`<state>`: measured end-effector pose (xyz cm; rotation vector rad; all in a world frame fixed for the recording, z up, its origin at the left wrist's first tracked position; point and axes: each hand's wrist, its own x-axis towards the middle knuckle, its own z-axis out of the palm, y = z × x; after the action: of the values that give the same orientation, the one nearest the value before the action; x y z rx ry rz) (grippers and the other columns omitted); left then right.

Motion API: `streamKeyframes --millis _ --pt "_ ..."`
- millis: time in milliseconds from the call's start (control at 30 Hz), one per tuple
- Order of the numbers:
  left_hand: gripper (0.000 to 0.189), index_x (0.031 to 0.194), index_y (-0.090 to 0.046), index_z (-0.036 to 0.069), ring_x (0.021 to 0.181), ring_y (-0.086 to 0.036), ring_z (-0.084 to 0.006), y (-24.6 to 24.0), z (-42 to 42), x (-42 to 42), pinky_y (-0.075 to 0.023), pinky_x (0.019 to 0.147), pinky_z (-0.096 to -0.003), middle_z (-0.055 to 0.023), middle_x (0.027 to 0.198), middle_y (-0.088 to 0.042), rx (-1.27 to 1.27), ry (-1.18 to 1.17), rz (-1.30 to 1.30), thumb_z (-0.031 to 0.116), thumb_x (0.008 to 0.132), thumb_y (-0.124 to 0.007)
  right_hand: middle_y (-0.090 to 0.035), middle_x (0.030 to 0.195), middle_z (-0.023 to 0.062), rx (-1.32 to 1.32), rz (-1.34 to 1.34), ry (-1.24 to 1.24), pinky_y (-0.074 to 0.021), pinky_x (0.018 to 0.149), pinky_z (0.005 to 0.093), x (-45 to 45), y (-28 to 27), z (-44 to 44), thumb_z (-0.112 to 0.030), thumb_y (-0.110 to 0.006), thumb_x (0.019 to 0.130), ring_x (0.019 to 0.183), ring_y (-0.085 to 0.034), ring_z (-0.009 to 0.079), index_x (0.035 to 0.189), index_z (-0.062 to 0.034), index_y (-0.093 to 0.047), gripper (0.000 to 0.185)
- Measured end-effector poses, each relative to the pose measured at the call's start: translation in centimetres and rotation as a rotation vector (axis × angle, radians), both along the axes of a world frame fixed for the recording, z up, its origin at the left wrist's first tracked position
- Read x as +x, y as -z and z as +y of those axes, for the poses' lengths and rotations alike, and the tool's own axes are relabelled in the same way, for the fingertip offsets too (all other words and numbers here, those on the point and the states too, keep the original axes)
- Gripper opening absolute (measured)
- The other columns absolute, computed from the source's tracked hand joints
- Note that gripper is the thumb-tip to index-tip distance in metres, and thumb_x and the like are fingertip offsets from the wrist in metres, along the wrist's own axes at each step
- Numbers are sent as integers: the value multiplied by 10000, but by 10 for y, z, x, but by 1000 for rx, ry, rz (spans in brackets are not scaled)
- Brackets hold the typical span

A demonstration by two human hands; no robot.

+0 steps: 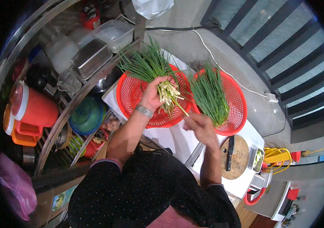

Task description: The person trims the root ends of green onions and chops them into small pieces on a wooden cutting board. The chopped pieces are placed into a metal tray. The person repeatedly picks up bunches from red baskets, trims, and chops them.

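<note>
My left hand (152,95) grips a thick bunch of scallions (156,67) around the stems, with the white root ends turned towards me. The bunch is over a red plastic colander (124,91), whose inside it partly hides. Between the fingertips of my right hand (200,125) is the pale end of a single scallion stalk (182,108), which slants up to the bunch. More scallions (211,97) lie in a second red colander (237,99) to the right.
On the white table (164,139), a kitchen knife (230,154) rests on a round wooden cutting board (240,156). Beside it stands a small metal tray (258,159) with cut pieces. A metal shelf (73,107) with jugs and containers rises at left; a barred window (278,57) is at right.
</note>
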<state>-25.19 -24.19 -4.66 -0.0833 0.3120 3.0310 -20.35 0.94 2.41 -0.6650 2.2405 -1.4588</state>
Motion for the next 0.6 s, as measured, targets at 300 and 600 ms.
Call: streamKeyframes --millis 300,600 --pt "141 995 -651 1 882 -712 -274 12 -6 5 -606 874 -468 -120 928 -702 39 -6 -51 98 899 -685 -611 679 34 -218 486 637 -444 817 267 47 -138 75 -185 -677 938 641 -540 130 900 46 -754 246" --pt "217 1069 -603 -6 756 -662 -252 19 -11 10 -578 729 -409 -99 813 -650 20 -20 -63 141 912 -634 -672 823 67 -628 659 528 -461 793 255 -45 -193 37 -221 -605 1036 773 -603 120 1214 92 -673 367"
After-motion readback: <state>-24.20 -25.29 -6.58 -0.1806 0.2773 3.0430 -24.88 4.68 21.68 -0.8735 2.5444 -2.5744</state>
